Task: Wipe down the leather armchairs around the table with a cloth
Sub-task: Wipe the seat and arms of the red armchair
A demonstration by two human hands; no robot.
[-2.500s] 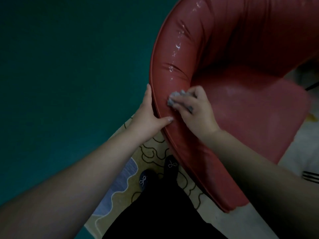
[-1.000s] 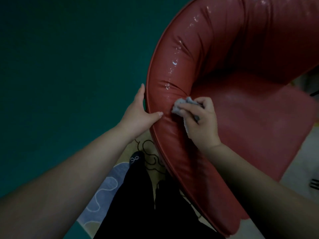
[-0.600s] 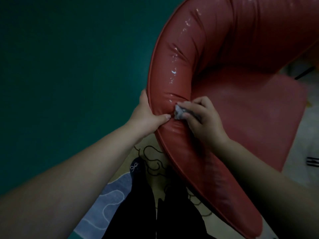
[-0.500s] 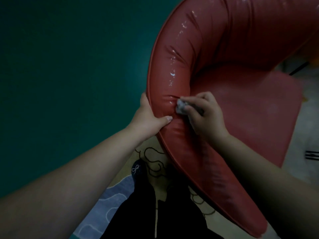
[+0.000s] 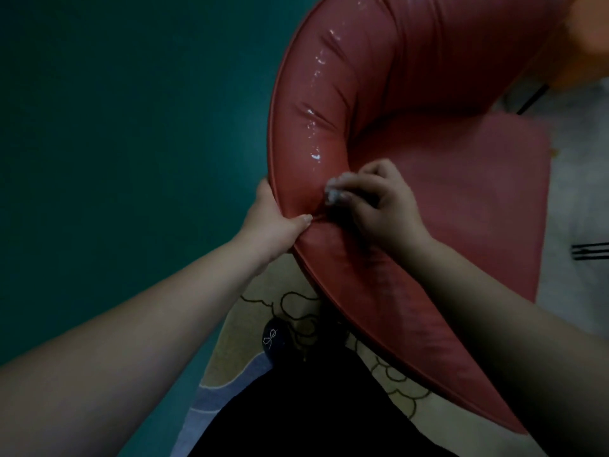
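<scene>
A red leather armchair (image 5: 445, 94) fills the upper right, its curved back rim glistening with wet streaks. My left hand (image 5: 270, 222) grips the outer edge of that rim, thumb on top of the leather. My right hand (image 5: 379, 206) is closed around a small grey cloth (image 5: 334, 194), bunched up and mostly hidden by the fingers. The cloth presses against the inner side of the rim, just right of my left thumb. The seat cushion (image 5: 478, 199) lies beyond my right hand.
A dark teal wall or floor (image 5: 131, 143) covers the left side. Below the chair lies a patterned cream and blue rug (image 5: 237, 367). My dark trousers and a dark shoe (image 5: 275, 338) show at the bottom. Pale floor (image 5: 580, 199) lies at the right.
My right hand has rubbed the cloth in short strokes along the chair rim, ending close to my left thumb. My left hand kept its grip on the rim, and the view shifted slightly.
</scene>
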